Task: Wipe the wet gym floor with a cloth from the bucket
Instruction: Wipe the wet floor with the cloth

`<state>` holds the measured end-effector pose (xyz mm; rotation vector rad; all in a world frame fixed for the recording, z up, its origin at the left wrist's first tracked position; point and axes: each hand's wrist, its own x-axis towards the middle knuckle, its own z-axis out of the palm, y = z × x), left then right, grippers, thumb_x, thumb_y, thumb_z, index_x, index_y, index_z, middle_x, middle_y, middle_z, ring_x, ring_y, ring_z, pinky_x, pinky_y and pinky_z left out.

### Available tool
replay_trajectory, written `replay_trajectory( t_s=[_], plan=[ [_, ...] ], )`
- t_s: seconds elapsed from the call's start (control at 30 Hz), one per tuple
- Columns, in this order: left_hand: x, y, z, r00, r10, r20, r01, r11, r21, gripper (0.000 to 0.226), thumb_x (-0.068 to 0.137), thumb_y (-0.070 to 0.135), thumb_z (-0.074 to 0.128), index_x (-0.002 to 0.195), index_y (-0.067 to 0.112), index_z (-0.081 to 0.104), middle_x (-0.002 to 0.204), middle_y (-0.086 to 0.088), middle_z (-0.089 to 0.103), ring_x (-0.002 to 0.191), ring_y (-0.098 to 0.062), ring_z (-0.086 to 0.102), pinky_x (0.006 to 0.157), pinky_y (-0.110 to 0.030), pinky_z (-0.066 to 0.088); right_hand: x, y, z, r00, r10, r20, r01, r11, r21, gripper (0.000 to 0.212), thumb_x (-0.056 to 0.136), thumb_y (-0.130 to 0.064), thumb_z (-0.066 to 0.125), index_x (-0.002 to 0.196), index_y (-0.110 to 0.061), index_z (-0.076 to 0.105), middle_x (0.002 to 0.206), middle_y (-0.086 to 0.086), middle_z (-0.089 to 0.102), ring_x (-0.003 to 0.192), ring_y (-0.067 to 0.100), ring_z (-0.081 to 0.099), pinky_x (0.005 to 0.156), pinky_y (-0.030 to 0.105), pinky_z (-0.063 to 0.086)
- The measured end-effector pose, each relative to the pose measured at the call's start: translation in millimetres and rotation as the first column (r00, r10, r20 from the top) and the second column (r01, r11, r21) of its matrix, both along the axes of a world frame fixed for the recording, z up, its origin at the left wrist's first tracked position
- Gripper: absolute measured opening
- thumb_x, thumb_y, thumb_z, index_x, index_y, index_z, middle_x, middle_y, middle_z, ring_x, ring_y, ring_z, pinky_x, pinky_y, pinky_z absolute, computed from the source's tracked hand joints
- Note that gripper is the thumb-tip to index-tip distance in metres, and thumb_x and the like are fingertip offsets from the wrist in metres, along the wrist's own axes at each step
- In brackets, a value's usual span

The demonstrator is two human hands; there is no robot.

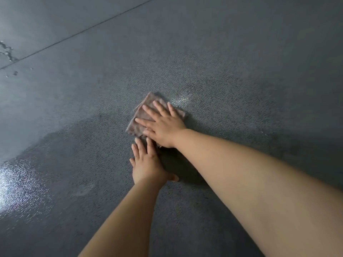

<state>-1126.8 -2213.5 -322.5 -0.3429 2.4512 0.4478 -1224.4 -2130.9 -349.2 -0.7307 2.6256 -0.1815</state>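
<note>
Keep right hand flat, fingers spread on cloth; brace left hand, open-palmed, on floor; sweep toward wet sheen.

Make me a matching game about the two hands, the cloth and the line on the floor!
Things:
1. right hand
2. left hand
3. cloth
4. floor seam

States:
A. thin dark line running across the upper left
B. flat on the bare floor, fingers straight
C. pinkish-grey, folded, lying under a palm
D. pressing flat on top of the cloth

Pairs: 1-D, 2-B, 3-C, 4-A
</note>
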Motion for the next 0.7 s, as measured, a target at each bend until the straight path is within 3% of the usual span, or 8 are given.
replay_trajectory(
  t_s=[0.23, 0.4, 0.53, 0.63, 0.7],
  plan=[
    [1.2, 5.5, 5.0, 0.995, -0.067, 0.076, 0.077, 0.986, -0.144, 0.139, 0.059, 0.052, 0.083, 0.148, 0.015, -0.017, 0.153, -0.015, -0.025, 0.144, -0.03, -0.017, 0.117, -0.044, 0.007, -8.0, 123.6, -7.3, 0.908, -0.407, -0.096, 0.416, 0.905, 0.093, 0.053, 0.098, -0.053, 0.013, 0.148, -0.043, -0.003, 0.158, -0.003, -0.015, 0.144, 0.026, -0.017, 0.114, 0.047, -0.013],
    [23.1, 33.1, 16.3, 0.992, -0.127, 0.0, 0.125, 0.98, -0.154, 0.099, 0.083, 0.04, 0.067, 0.15, 0.022, -0.004, 0.156, -0.014, -0.017, 0.146, -0.029, -0.006, 0.117, -0.039, 0.012, 11.9, 226.8, -5.1, 0.686, -0.719, -0.117, 0.728, 0.671, 0.14, 0.052, 0.099, -0.051, 0.017, 0.148, -0.043, 0.002, 0.159, -0.004, -0.01, 0.145, 0.026, -0.012, 0.116, 0.047, -0.009],
    [47.0, 74.1, 21.7, 0.978, -0.208, -0.001, 0.206, 0.969, -0.134, 0.091, 0.09, 0.031, 0.058, 0.15, 0.023, -0.009, 0.156, -0.012, -0.019, 0.145, -0.028, -0.009, 0.117, -0.04, 0.01, 28.6, 263.7, -2.6, 0.502, -0.861, -0.086, 0.861, 0.487, 0.149, 0.053, 0.099, -0.051, 0.017, 0.15, -0.041, 0.004, 0.159, -0.001, -0.01, 0.145, 0.028, -0.012, 0.116, 0.05, -0.008],
    [66.6, 97.2, 21.7, 0.979, -0.199, 0.046, 0.204, 0.966, -0.16, 0.094, 0.09, 0.033, 0.058, 0.149, 0.023, -0.015, 0.154, -0.013, -0.023, 0.145, -0.03, -0.012, 0.117, -0.043, 0.009, 35.6, 240.0, 0.3, 0.514, -0.856, -0.054, 0.848, 0.498, 0.179, 0.054, 0.099, -0.052, 0.014, 0.149, -0.04, -0.003, 0.158, 0.002, -0.014, 0.144, 0.031, -0.014, 0.115, 0.052, -0.008],
    [80.3, 107.9, 21.2, 0.983, -0.162, 0.086, 0.176, 0.966, -0.19, 0.099, 0.088, 0.042, 0.059, 0.148, 0.022, -0.016, 0.153, -0.015, -0.025, 0.144, -0.032, -0.013, 0.117, -0.046, 0.011, 49.9, 208.6, 0.3, 0.591, -0.803, -0.069, 0.801, 0.575, 0.169, 0.055, 0.099, -0.052, 0.013, 0.149, -0.04, -0.005, 0.158, 0.002, -0.015, 0.144, 0.032, -0.015, 0.115, 0.054, -0.008]
  ],
)
